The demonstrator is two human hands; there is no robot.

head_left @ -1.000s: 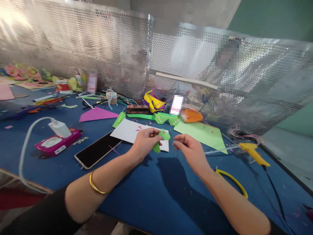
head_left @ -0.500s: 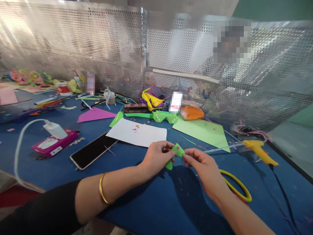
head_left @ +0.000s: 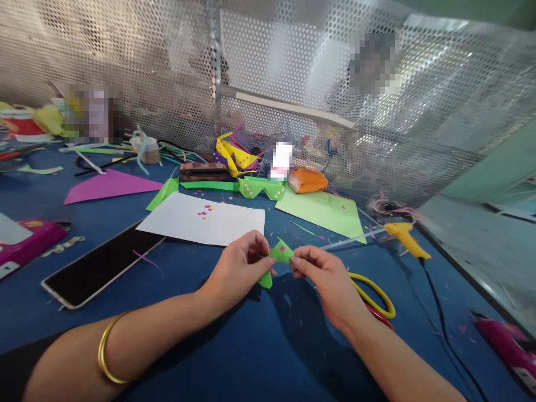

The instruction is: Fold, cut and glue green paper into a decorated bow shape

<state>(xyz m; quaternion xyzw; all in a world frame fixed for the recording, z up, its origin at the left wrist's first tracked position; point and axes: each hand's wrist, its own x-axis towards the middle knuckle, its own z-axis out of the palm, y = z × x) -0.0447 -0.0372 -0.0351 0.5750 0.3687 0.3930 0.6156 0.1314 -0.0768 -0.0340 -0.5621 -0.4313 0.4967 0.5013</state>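
Observation:
Between my hands is a small folded green paper piece (head_left: 282, 251) with a pink square on its face; a second green flap shows below my left hand. My left hand (head_left: 245, 262) pinches its left side between thumb and fingers. My right hand (head_left: 324, 276) is closed at its right corner, thumb against forefinger. Just beyond lies a white sheet (head_left: 226, 226) with tiny pink and yellow paper bits (head_left: 204, 212). Behind that sheet stand green paper glasses (head_left: 263, 188) dotted with pale squares.
To the right lie a yellow glue gun (head_left: 404, 239) with its cord, yellow-handled scissors (head_left: 383, 307) and a light green sheet (head_left: 322, 215). Leftward are a phone (head_left: 100, 265), a magenta sheet (head_left: 113, 186) and a magenta power strip (head_left: 29, 240). A perforated metal screen (head_left: 167, 67) rises behind.
My view has swung to the right, so the table's things sit farther left and a second magenta power strip shows at right. Both hands keep their grip on the green paper, barely shifted.

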